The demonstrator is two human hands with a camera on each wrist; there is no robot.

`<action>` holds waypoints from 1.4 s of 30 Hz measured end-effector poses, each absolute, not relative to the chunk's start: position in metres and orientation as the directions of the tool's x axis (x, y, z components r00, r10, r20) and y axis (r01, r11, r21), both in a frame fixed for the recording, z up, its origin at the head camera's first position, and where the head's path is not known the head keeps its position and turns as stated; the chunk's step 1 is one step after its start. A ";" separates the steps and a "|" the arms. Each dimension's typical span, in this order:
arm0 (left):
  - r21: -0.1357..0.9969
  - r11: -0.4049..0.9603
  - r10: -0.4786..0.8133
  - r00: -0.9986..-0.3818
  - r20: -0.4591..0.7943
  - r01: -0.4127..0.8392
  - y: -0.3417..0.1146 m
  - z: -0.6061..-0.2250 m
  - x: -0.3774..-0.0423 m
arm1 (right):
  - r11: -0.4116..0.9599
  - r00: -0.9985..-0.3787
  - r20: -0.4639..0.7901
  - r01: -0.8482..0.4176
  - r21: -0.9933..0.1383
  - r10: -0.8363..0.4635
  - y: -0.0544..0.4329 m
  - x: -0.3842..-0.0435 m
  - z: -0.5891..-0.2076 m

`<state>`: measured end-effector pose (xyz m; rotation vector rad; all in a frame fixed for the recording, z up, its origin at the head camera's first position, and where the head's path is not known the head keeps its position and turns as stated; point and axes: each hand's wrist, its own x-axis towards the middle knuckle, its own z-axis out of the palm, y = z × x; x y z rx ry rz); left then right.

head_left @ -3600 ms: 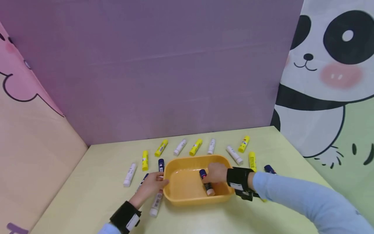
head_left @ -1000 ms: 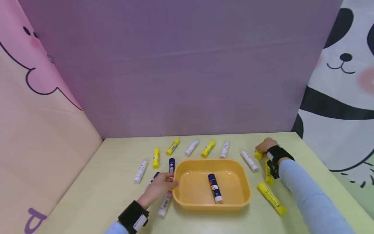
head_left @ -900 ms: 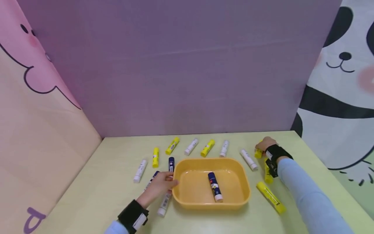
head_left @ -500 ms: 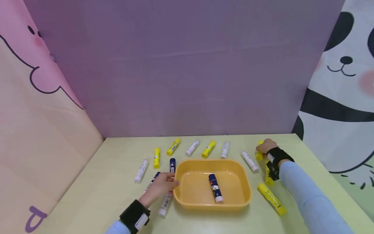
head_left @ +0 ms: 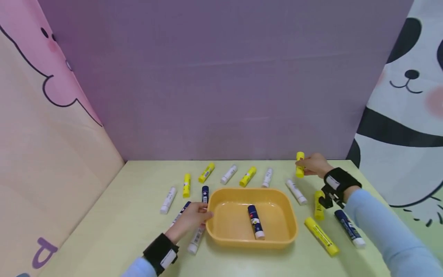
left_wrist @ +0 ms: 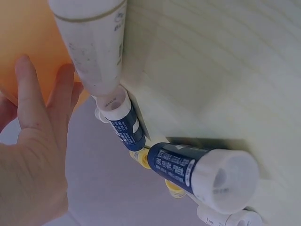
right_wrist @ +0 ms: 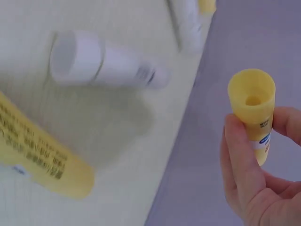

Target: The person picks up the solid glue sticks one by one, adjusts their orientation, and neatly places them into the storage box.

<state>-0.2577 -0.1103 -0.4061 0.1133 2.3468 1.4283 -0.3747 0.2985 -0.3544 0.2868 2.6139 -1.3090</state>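
In the head view my right hand (head_left: 314, 164) pinches a yellow glue stick (head_left: 300, 164) between thumb and fingers, raised upright above the back right of the table. Its hollow base (right_wrist: 253, 92) faces the right wrist camera. My left hand (head_left: 188, 222) holds the left rim of an orange-yellow plastic tray (head_left: 238, 243), thumb over the edge. A navy glue stick (head_left: 255, 222) with a white end lies inside that tray. Close by the left hand lie a white-and-navy glue stick (head_left: 180, 214), another navy one (head_left: 205, 194) and a white-ended one (head_left: 196, 240).
Several white and yellow glue sticks lie in an arc behind the tray, among them a white one (head_left: 295, 191) and a yellow one (head_left: 247, 177). Right of the tray are two yellow sticks (head_left: 322, 236) and a navy one (head_left: 349, 229). A purple backdrop (head_left: 225, 96) rises behind the table (head_left: 114, 231).
My right hand let the navy glue stick go in the tray, reached to the back right, and has lifted a yellow glue stick off the table. The left hand stays at the tray rim.
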 end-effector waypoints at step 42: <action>0.892 0.437 0.290 -0.919 -0.267 -0.121 -0.116 -0.413 -0.259 | 0.923 -0.947 -0.252 -0.093 -0.374 -0.198 0.160 -0.270 -0.391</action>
